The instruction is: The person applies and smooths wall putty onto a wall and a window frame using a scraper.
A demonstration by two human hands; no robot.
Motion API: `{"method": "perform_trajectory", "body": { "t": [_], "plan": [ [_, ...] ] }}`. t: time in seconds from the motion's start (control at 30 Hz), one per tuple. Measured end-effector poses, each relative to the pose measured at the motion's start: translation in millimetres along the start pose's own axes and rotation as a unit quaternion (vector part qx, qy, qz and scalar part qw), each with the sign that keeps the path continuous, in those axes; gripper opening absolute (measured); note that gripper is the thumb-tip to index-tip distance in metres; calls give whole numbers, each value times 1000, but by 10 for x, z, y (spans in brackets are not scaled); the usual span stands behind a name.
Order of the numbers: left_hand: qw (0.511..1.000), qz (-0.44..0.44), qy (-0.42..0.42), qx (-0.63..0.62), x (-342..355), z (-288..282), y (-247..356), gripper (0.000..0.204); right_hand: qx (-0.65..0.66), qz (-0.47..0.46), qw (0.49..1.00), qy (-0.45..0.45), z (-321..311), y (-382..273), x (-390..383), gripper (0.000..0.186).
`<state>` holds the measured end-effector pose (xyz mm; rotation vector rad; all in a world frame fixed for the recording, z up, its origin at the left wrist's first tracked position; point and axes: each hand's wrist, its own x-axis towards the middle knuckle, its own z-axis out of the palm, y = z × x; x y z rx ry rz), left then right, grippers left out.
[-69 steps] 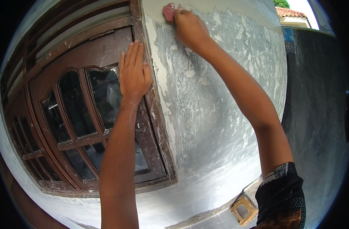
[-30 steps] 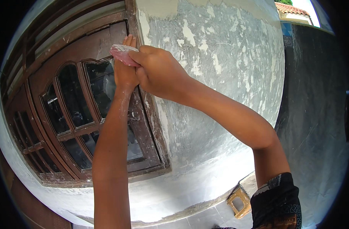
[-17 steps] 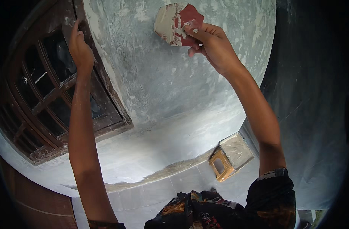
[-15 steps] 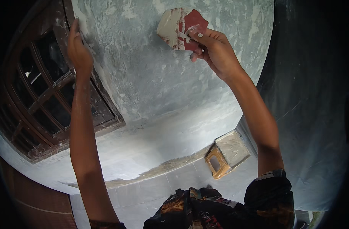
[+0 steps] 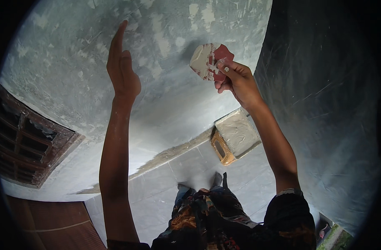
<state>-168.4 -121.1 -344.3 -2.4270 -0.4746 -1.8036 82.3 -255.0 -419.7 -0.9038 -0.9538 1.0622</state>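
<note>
My right hand (image 5: 236, 81) is raised and grips a small red scraper blade (image 5: 210, 61) smeared with pale putty, held just off the grey plastered wall (image 5: 165, 37). My left hand (image 5: 121, 68) is lifted to the left of it, flat and edge-on to the wall, fingers straight and together, holding nothing. The wall around both hands shows rough patches of lighter filler.
A dark wooden window frame with glass panes (image 5: 28, 143) sits at the lower left. On the tiled floor (image 5: 165, 183) against the wall stands an orange box (image 5: 234, 135) topped with pale putty. A darker wall (image 5: 323, 104) meets the plastered one at the right.
The view has swung right, away from the window. My left hand left the window frame and now rests against bare wall. My right hand still holds the scraper, now lower in view.
</note>
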Motion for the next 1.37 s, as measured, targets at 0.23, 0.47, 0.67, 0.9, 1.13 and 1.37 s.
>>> {"method": "perform_trajectory", "body": {
  "t": [0.23, 0.47, 0.67, 0.9, 1.13, 1.37],
  "plan": [
    [974, -72, -176, -126, -1118, 1195, 194, 54, -12, 120, 984, 132, -1013, 1192, -329, 17],
    [901, -188, -341, -193, -2533, 2038, 265, 54, -3, 251, 938, 240, -1668, 2438, -770, 22],
    [833, -279, -442, -181, -3563, 2436, 229, 49, -61, 309, 900, 301, -2134, 3658, -1136, 21],
    [772, -358, -490, -190, -4406, 2316, 278, 51, -469, 365, 772, 226, -2134, 4770, -1392, 27],
    [730, -383, -539, -173, -4859, 1921, 261, 54, -567, 421, 696, 134, -1950, 5390, -1590, 30],
    [725, -397, -542, -150, -4967, 1697, 145, 55, -668, 279, 678, 127, -1648, 5630, -1870, 37]
  ]
}}
